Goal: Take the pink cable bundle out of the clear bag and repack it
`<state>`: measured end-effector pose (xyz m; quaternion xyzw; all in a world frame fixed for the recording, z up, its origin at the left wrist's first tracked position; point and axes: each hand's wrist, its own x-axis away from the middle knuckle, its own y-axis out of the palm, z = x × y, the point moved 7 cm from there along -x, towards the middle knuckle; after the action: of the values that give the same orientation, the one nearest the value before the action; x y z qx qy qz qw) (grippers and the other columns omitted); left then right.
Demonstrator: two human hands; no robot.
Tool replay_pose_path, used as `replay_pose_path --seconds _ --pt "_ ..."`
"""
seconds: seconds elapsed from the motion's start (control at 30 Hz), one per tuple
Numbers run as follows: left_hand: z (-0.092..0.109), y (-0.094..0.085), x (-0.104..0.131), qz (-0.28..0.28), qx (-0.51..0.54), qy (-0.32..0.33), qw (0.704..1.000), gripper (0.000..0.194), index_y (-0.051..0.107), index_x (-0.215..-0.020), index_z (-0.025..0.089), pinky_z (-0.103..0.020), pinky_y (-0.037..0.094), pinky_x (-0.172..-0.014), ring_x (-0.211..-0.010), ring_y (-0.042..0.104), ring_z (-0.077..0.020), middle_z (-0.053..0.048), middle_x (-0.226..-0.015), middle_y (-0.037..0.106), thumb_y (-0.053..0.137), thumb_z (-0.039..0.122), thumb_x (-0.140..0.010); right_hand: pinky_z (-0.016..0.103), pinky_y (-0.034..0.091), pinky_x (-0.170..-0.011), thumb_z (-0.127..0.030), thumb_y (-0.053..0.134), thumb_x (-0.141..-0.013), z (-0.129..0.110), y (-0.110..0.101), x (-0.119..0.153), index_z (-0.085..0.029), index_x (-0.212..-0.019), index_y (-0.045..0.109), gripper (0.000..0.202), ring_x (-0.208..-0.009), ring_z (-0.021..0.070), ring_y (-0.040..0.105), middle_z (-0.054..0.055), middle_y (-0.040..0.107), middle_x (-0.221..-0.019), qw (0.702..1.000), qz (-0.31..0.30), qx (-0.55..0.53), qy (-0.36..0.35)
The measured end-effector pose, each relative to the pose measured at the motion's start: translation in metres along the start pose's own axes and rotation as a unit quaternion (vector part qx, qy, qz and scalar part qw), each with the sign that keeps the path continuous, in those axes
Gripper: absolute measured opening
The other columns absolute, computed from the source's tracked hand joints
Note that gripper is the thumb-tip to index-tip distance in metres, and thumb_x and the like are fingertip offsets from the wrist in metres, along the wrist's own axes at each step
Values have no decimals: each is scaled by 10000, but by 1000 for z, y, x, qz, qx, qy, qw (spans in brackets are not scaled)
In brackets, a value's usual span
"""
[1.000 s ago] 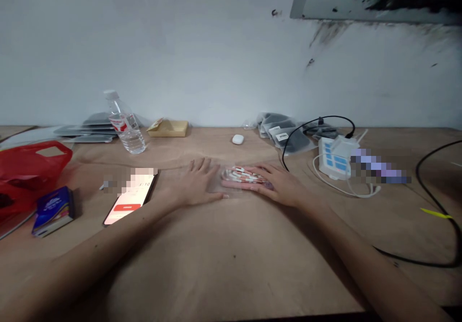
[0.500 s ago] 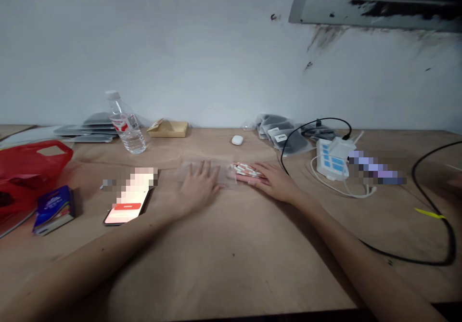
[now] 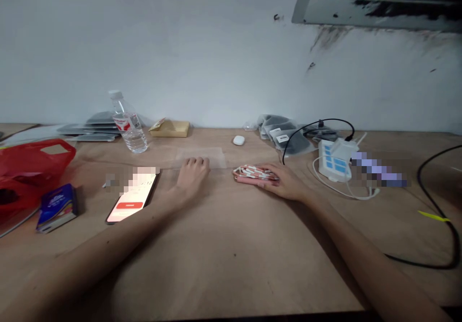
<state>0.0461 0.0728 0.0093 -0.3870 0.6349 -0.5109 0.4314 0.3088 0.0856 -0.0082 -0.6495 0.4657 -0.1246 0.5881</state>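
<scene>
Right hand (image 3: 287, 181) gripping a beaded rope (image 3: 250, 172).
Clear plastic (image 3: 214, 157) lay beyond the left hand (image 3: 192, 176), whose fingers curled; I couldn't tell their grip.

"How's the left hand (image 3: 194, 170)?"
"Knuckles up, fingers curled under, left forearm (image 3: 122, 235) slanting inward."
"And the right hand (image 3: 287, 181)?"
"Curved, thumb opposite the fingers, right forearm (image 3: 346, 235) slanting inward too."

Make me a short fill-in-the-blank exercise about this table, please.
The hand holding the pink corded item is the person's ____ one.
The phone nearest the left hand has its screen switched ____.
The cap on the clear bottle is ____.
The small blue pack lies beside a bag coloured ____.

Missing words: right; on; white; red.
</scene>
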Motion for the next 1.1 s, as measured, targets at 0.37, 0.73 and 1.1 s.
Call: replay_pose_path --seconds 0.37,0.73,1.1 --pt "15 -10 11 7 192 146 970 503 352 -1482 109 -449 380 -1117 -1433 403 -305 -195 -1586 349 238 372 -1070 548 454 -1015 -371 743 -778 -77 29 -15 -213 -1283 604 546 -1207 342 612 153 672 -1296 987 35 -89 -127" --pt "22 -7 14 26 185 231 955 529 410 -1437 166 -501 331 -1121 -1366 444 -321 -162 -1451 496 361 490 -1022 527 436 -1063 -315 548 -923 -76 46 -34 -191 -1371 491 469 -1283 310 542 171 581 -1379 974 131 -181 -25" --pt "40 0 23 5 162 236 958 616 416 -1383 166 -451 432 -1002 -1210 560 -322 -152 -1320 579 550 549 -920 449 501 -986 -373 433 -1036 -60 36 -28 -204 -1246 619 328 -1145 263 645 127 690 -1252 990 45 -133 -27"
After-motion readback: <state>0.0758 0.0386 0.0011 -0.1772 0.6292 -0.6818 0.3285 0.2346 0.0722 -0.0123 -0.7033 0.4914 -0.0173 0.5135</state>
